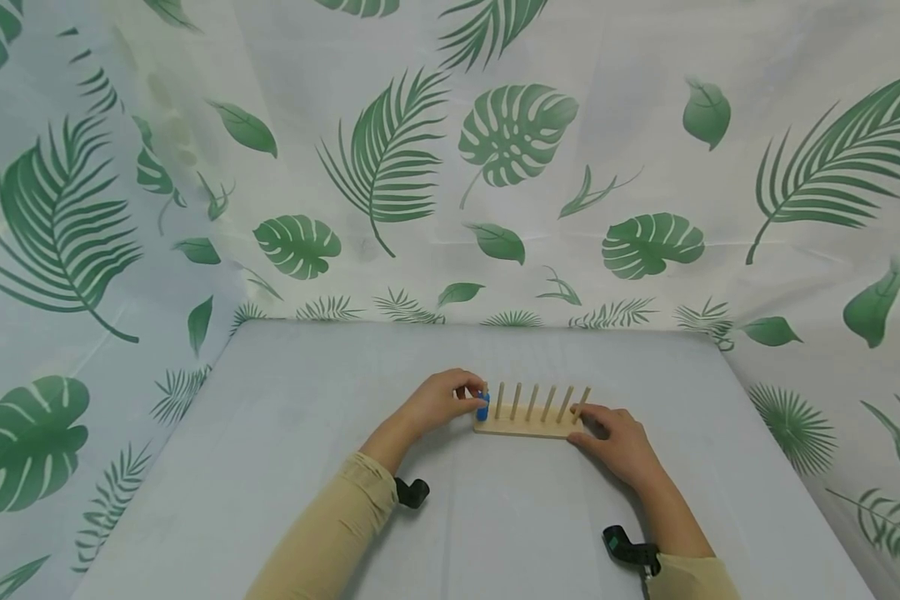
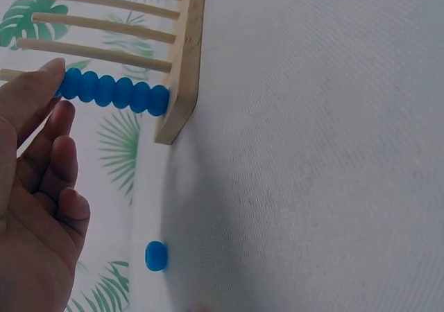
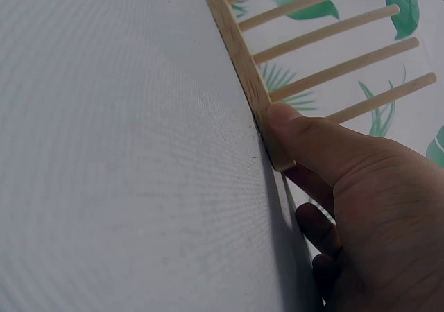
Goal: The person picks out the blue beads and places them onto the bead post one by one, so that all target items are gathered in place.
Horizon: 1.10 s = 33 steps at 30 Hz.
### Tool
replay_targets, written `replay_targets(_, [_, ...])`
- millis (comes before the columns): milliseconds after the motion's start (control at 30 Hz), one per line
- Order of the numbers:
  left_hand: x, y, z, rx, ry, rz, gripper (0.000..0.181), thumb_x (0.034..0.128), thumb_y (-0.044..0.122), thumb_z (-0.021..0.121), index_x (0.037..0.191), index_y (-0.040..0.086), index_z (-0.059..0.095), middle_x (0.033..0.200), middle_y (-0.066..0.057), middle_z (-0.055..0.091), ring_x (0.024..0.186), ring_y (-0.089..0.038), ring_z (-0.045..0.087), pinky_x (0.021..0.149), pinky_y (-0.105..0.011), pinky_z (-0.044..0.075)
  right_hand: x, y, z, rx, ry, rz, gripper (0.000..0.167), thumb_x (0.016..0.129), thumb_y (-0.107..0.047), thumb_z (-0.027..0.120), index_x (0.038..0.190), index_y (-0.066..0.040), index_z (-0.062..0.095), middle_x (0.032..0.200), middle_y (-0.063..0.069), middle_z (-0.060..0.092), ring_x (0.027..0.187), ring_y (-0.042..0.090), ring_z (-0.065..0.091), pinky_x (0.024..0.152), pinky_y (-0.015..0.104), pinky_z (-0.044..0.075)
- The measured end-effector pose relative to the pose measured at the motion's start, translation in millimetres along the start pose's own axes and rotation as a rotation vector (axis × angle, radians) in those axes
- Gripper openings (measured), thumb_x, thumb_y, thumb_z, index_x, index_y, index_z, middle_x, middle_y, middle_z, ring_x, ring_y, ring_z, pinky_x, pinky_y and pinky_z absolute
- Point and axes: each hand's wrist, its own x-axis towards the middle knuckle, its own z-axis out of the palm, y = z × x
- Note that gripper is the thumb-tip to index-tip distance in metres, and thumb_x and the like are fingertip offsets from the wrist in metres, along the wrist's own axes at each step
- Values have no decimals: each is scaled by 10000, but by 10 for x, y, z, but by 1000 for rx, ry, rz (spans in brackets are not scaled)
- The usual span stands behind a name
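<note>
A wooden peg board (image 1: 528, 427) with a row of upright pegs stands on the table. Several blue beads (image 2: 114, 91) are stacked on its leftmost peg, down to the base. At the top of that stack, my left hand (image 1: 442, 398) pinches the uppermost blue bead (image 2: 61, 87) between thumb and forefinger, its other fingers loosely bent; the fingers partly hide this bead. My right hand (image 1: 621, 442) grips the right end of the board, with the thumb (image 3: 284, 116) on its near edge. The other pegs in sight, such as one peg (image 3: 347, 68) near the right end, carry no beads.
One loose blue bead (image 2: 156, 256) lies on the table beyond the board's left end; in the head view it is hidden. The white-covered table (image 1: 495, 517) meets a leaf-printed curtain (image 1: 420, 275) at the back and sides.
</note>
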Motion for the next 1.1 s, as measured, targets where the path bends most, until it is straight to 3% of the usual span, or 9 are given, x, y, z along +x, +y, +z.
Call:
replay_targets(300, [-53,-45,-109,-4,18,-60,343,942,403,657,1229,215,675,1084,93,644,932,-92,543,774,-269,464,7,3,7,-7,5,-5,599,852,-503,723,1329,-159,609,1344,163,607,1175,404,532,962,629,396])
replay_targets(500, [-77,-216,-241,-6,54,-122,359,954,420,635,1227,192,678,1105,81,637,945,-122,550,783,-303,479,9,-2,5,-7,3,2,591,852,-489,730,1330,-162,609,1349,170,605,1177,407,533,961,632,398])
replay_targets(667, [-118,-372,-314,-34,81,-204,337,958,420,631,1219,211,677,1192,70,626,1039,-147,560,875,-353,488,15,9,11,-13,-1,4,600,851,-513,720,1331,-170,609,1354,163,603,1178,402,534,960,628,403])
replay_targets(833, [-159,-473,-332,-11,60,-260,323,957,424,633,1217,239,680,1264,34,617,1124,-181,563,928,-390,493,15,11,3,-6,4,-5,586,853,-487,729,1327,-163,612,1347,165,607,1177,408,534,961,629,396])
replay_targets(1100, [-210,-593,-306,0,16,-264,294,946,362,664,1206,226,687,1212,7,632,1089,-177,564,977,-393,474,15,5,10,-13,2,-3,599,853,-510,718,1327,-160,610,1344,170,610,1169,399,536,963,632,390])
